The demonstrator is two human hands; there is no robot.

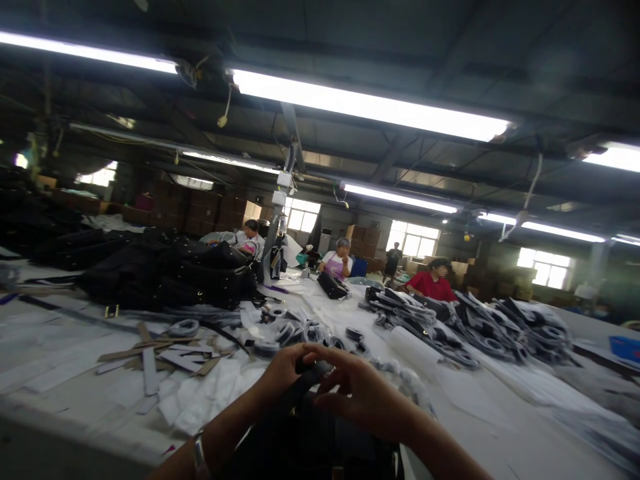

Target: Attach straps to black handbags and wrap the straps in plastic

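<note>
In the head view a black bag (pixel 320 437) with small gold-coloured metal fittings stands at the table's near edge, close to my body. Around a black strap or flap at its top, my left hand (pixel 283 373) is closed, with a bracelet on the wrist. My right hand (pixel 357 390) arches over the same spot, its fingers bent against the black piece and its fingertips meeting the left hand. A ring shows on one right finger. What exactly lies beneath the fingers is partly hidden.
Black bags (pixel 200 270) are heaped at left. White and brown strips (pixel 150 367) lie before them. Wrapped strap coils (pixel 300 330) fill the middle, with more dark bundles (pixel 515 330) at right. Several people sit across the table, one in a red shirt (pixel 433 285).
</note>
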